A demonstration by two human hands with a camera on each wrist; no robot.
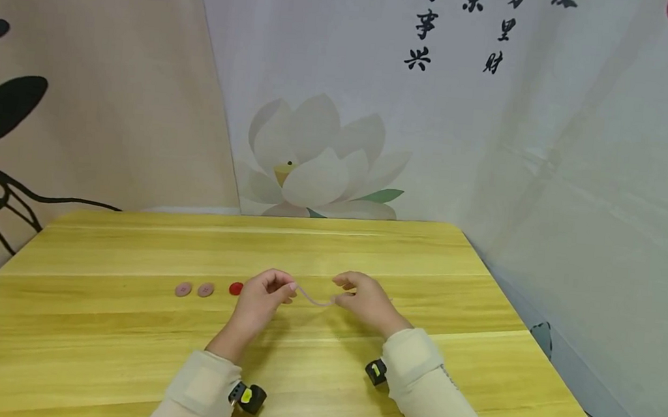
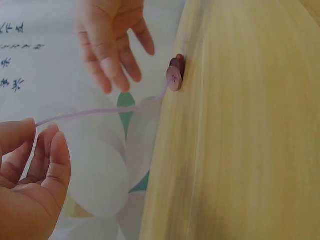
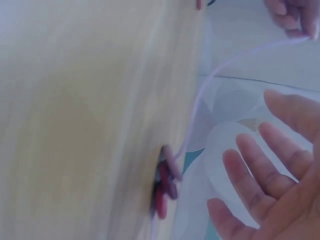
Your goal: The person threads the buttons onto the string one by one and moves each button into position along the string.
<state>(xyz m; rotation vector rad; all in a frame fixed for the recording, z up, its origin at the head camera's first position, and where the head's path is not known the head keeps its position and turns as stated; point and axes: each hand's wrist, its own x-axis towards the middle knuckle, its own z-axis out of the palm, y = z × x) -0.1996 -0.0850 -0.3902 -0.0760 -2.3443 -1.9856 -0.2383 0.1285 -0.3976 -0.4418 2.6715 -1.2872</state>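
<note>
Yellowish wooden tabletop (image 1: 75, 352) you've got there, with a pale curtain (image 1: 577, 188) behind its far edge, printed with a big lotus (image 1: 320, 161) and some black writing (image 1: 425, 26) up top. Your left hand (image 1: 257, 299) is over the middle part, thumb and finger pinching a thin pale purple cord (image 1: 313, 302). From that pinch the cord sags across to a little bunch of buttons (image 2: 174, 79), pinkish, dark and red, which looks threaded on it and rests on the tabletop; your right hand (image 1: 369, 300) seems to hide it in the head view. That right hand hovers near the bunch with its fingers spread, apart from the cord. Over toward the tabletop's left edge, two brownish-pink buttons (image 1: 205, 289) lie just beside each other, then one red button (image 1: 236, 288) right next to your left hand. Both your sleeves (image 1: 202, 385) are light beige.
</note>
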